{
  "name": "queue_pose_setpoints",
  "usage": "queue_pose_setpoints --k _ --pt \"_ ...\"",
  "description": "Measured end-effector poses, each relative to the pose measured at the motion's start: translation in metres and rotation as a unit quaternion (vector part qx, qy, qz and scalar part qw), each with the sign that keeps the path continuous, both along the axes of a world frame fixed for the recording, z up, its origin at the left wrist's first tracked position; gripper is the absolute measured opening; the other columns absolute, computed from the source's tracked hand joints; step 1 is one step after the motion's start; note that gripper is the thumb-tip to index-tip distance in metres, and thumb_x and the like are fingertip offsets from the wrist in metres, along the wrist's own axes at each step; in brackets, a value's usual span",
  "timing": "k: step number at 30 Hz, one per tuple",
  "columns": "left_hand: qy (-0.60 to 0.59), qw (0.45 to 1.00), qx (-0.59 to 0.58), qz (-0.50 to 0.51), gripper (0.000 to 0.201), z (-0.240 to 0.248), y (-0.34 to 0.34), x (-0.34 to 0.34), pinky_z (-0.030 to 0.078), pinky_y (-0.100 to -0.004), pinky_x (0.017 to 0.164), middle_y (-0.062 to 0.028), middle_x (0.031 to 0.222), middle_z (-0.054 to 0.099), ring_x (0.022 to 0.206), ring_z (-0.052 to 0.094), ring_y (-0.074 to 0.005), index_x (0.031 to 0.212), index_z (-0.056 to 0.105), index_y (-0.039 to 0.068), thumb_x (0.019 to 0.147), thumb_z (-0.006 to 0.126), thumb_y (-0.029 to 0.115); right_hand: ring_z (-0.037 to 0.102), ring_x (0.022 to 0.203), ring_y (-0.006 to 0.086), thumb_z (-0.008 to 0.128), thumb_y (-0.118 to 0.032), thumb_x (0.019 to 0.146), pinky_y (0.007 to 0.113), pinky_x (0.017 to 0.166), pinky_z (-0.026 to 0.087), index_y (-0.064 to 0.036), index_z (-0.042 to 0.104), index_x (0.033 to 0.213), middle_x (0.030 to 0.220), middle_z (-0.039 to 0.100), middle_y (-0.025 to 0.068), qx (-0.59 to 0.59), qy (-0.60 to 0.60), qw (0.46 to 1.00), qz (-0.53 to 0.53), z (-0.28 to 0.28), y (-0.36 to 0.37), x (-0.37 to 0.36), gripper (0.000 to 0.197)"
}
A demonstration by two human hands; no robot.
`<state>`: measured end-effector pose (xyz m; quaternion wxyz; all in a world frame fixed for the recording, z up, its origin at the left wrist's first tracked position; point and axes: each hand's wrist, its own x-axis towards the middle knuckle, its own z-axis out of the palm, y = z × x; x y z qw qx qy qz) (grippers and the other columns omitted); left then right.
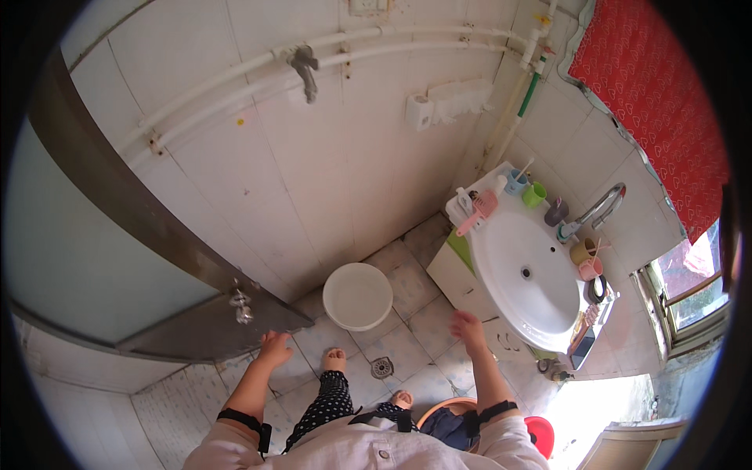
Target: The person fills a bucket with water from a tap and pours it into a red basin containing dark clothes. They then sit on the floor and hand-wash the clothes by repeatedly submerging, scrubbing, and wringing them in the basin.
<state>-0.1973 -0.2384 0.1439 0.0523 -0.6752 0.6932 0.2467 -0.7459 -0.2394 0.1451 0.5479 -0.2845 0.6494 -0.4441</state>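
My left hand [275, 348] hangs in front of me near the door's metal knob [241, 305], its fingers apart and holding nothing. My right hand [468, 329] is stretched forward beside the sink cabinet [464, 286], also holding nothing, with fingers spread. Ahead of and between both hands, a round white bucket [357, 296] stands on the tiled floor by the wall. Neither hand touches it. To the right of my right hand is the white washbasin [540, 301] with its curved chrome tap [609, 205].
Cups, a pink comb-like item [482, 207] and a phone [581, 348] lie around the basin's rim. A wall tap [303, 74] juts from white pipes. Near my feet are a floor drain [381, 367], an orange tub [462, 403] with dark cloth and a red container [540, 435].
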Motion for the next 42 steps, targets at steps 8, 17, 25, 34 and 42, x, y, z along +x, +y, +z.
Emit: queue_pose_setpoints --k 8,17,25,34,42 --pt "0.128 0.984 0.117 0.04 0.038 -0.093 0.005 0.171 0.051 -0.0424 0.08 -0.0172 0.105 0.067 0.096 0.065 -0.0323 0.115 0.063 0.01 0.079 0.064 0.021 0.062 0.087 0.0182 0.058 -0.006 0.088 0.031 0.078 0.051 -0.0033 0.062 0.117 0.1 0.067 0.01 -0.323 0.245 0.909 0.097 0.192 -0.174 0.184 0.029" --pt "0.162 0.907 0.38 0.081 0.028 -0.133 0.005 0.212 0.051 -0.0396 0.055 -0.0097 0.088 0.067 0.062 0.063 -0.0206 0.116 0.058 0.009 0.09 0.054 0.018 0.052 0.115 0.0211 0.059 -0.02 0.093 0.035 0.096 0.044 -0.0079 0.054 0.128 0.125 0.056 0.009 -0.563 0.383 0.728 0.082 0.406 -0.251 0.263 0.038" --pt "0.364 0.847 0.252 0.295 0.036 -0.11 0.014 0.176 0.05 -0.0345 0.065 -0.007 0.088 0.067 0.075 0.064 -0.0174 0.123 0.056 0.013 0.088 0.051 0.013 0.057 0.084 0.017 0.049 -0.012 0.099 0.029 0.075 0.049 -0.0047 0.05 0.126 0.097 0.058 0.0109 -0.521 0.338 0.778 0.095 0.382 -0.32 0.314 0.028" --pt "0.19 0.832 0.366 0.37 0.034 -0.113 0.075 0.226 0.052 -0.0372 0.065 -0.0064 0.096 0.067 0.077 0.066 -0.0197 0.123 0.057 0.017 0.09 0.047 0.013 0.055 0.071 0.0147 0.055 -0.023 0.098 0.031 0.065 0.047 -0.0013 0.051 0.093 0.075 0.057 0.0077 -0.531 0.368 0.762 0.035 0.377 -0.311 0.319 0.022" --pt "0.25 0.843 0.333 0.341 0.035 -0.118 0.031 0.216 0.053 -0.0375 0.07 -0.0074 0.099 0.066 0.084 0.066 -0.0202 0.126 0.055 0.016 0.092 0.045 0.015 0.062 0.068 0.0183 0.049 -0.042 0.1 0.031 0.066 0.051 -0.0047 0.049 0.067 0.078 0.065 0.0111 -0.501 0.033 0.864 -0.024 0.387 -0.32 0.318 0.049"
